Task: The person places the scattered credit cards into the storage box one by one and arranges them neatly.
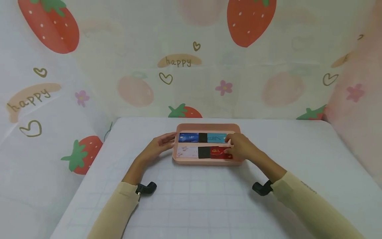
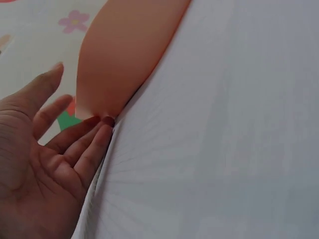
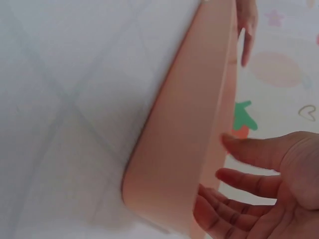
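Note:
A shallow pink tray stands on the white table. In its back row lie a dark blue VIP card, a black piece and a light blue VIP card. The front row has a whitish card, another black piece and a red VIP card. My left hand touches the tray's left side with extended fingers. Over the right end is my right hand, thumb and index finger parted above the cards; in the right wrist view its other fingers rest at the rim.
The white tabletop has a faint grid in front of the tray. Behind it hangs a strawberry-printed cloth, which also covers both sides. A black wrist device is on the left arm, another on the right.

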{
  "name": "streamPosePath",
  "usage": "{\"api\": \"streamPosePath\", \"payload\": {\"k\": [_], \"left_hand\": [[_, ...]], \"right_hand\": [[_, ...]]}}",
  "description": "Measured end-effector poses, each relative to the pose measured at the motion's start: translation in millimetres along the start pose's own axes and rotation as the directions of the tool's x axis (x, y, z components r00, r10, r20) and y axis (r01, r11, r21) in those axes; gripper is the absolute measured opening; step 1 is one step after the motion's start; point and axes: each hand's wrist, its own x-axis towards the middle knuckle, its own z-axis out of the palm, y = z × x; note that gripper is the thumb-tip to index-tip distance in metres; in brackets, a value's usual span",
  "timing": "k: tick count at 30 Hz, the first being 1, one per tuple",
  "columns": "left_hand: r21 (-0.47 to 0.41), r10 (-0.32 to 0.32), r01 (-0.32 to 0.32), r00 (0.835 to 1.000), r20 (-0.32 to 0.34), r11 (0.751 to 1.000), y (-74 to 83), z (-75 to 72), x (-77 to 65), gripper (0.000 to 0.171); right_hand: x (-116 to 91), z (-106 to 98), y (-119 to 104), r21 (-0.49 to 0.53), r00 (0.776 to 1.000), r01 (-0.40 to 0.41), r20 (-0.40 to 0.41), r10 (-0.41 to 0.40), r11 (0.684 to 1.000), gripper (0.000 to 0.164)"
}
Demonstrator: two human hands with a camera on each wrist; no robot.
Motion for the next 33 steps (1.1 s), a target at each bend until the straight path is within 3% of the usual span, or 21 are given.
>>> {"api": "streamPosePath", "payload": {"k": [5,9,13,21,26,33], "left_hand": [[0.041,-0.01,0.01,1.0,0.006,0.999,10.5,-12.8,-4.1,0.056],[0.097,-0.031,0.032,0.999,-0.012,0.995,19.5,-25.5,-16.9,0.055],[0.189,0.002,0.003,1.0,-0.022,0.982,33.1,-39.5,-26.1,0.053],[0.386,0.087,-0.056,0.994,-0.063,0.921,65.7,-70.1,-29.9,0.055],[0.442,0.091,-0.035,0.99,-0.107,0.896,83.9,-86.1,-33.4,0.059],[0.544,0.134,-0.015,0.974,-0.181,0.839,104.6,-99.0,-31.2,0.062]], "right_hand": [[-7,-11,-4,0.037,0.996,0.051,-0.073,-0.048,0.998,0.038],[-15,-16,-5,0.078,0.99,0.101,-0.104,-0.093,0.992,0.033],[-22,-21,-1,0.067,0.987,0.108,-0.13,-0.099,0.992,0.032],[-34,-43,14,0.007,0.975,0.102,-0.2,-0.098,0.995,0.05],[-41,-62,21,-0.021,0.974,0.074,-0.212,-0.077,0.997,0.063],[-51,-92,31,-0.082,0.965,0.052,-0.253,-0.071,0.995,0.069]]}}
